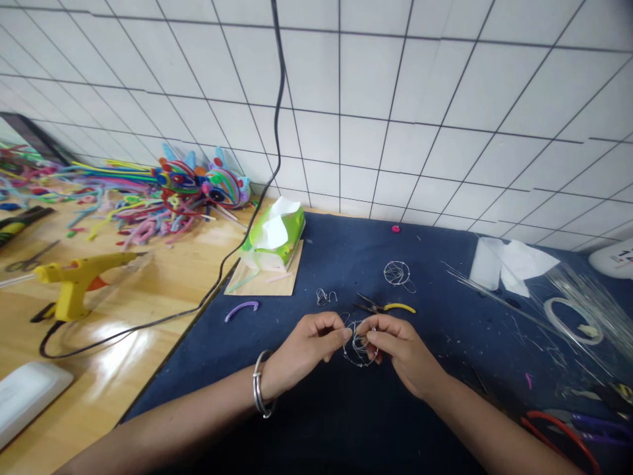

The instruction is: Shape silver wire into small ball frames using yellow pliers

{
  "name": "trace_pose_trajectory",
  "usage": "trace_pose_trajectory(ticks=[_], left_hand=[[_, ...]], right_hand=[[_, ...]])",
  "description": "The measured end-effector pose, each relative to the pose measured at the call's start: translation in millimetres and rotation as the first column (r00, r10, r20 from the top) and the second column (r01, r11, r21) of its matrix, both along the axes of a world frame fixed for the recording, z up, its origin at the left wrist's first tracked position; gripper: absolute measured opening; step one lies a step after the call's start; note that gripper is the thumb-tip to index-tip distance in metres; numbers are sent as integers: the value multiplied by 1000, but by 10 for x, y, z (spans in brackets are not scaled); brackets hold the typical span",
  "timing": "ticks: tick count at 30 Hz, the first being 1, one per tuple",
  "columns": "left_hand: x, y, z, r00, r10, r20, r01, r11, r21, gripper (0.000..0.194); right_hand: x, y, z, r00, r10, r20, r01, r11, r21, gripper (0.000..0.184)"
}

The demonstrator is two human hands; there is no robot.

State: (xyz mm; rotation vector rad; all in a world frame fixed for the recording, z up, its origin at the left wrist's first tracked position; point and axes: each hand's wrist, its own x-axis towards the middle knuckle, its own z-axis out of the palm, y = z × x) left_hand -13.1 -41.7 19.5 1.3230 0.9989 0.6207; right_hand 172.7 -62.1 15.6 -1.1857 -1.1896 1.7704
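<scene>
Between my two hands, above the dark blue cloth (306,396), is a wire hoop (360,363) with thin wire strands across its inside and small beads on its rim. My left hand (316,343) pinches the hoop's left side, thumb against forefinger. On the other side, my right hand (395,343) grips it with closed fingers, which hide part of the rim. Just beyond my hands lie pliers (395,308) with a yellow handle. Farther back rests a similar wire hoop (397,272), and some bent wire pieces (325,298) lie to the left.
A yellow glue gun (79,280) stands on the wooden table at left, before colourful pipe cleaners (143,224). A green tissue pack (277,227) sits on a board (262,282). Wire lengths and a wire coil (548,310) lie right. A black cable (279,112) hangs down the tiled wall.
</scene>
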Motion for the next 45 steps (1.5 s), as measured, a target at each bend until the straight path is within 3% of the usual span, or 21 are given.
trace_pose_trajectory(ticks=[21, 33, 45], left_hand=[[-1, 4, -16, 1000, -3, -28, 4, 1000, 7, 30], [-13, -9, -27, 999, -14, -50, 16, 1000, 24, 31], [7, -1, -3, 996, -17, -82, 19, 999, 27, 31]], right_hand=[[19, 5, -53, 999, 27, -19, -27, 1000, 1, 14], [5, 12, -86, 986, 16, -168, -37, 992, -122, 15], [8, 10, -52, 993, 42, -108, -51, 996, -76, 13]])
